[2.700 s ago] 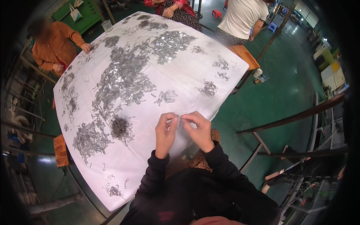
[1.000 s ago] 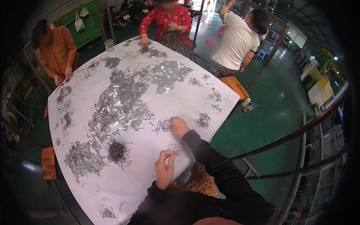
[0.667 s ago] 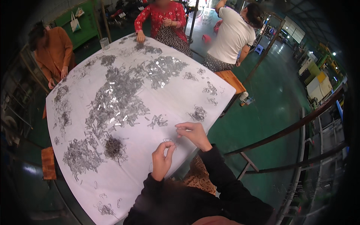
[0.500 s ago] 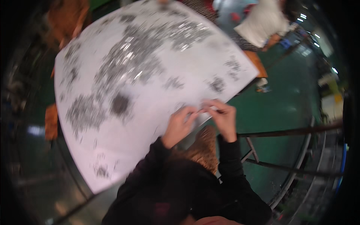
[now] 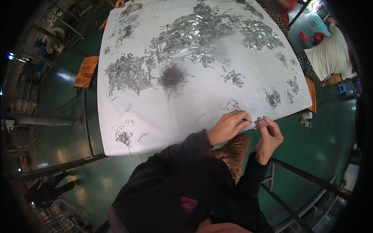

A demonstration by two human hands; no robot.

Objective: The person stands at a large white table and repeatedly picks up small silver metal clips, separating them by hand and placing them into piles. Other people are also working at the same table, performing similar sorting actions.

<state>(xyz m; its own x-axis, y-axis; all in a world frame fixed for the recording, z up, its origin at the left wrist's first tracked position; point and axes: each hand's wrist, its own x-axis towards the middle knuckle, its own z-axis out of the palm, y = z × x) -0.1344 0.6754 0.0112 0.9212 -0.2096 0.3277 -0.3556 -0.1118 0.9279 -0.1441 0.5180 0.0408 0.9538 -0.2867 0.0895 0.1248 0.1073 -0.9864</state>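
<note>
Both of my hands are close together over the near edge of the white table, fingers bent into pinches. My right hand (image 5: 270,138) is closed on a small metal piece (image 5: 257,121), too small to make out fully. Beside it, my left hand (image 5: 232,125) is closed too, its thumb and forefinger pressed together; whether it holds something thin is unclear. Just beyond the left hand lie a few bent wire hooks (image 5: 232,105). A tangle of similar wire hooks (image 5: 273,98) rests further right.
Large heaps of small shiny metal pieces (image 5: 186,35) cover the far part of the white table (image 5: 175,124). A dark wire pile (image 5: 172,77) stands mid-left, more hooks (image 5: 123,136) near the left corner. Wooden stools (image 5: 86,72) flank the table. A person in white (image 5: 330,54) is at right.
The view has turned and sharpened, so the table sits differently in it. Fingertips that met before are now slightly apart, both hands still pinched over the table's near edge.
</note>
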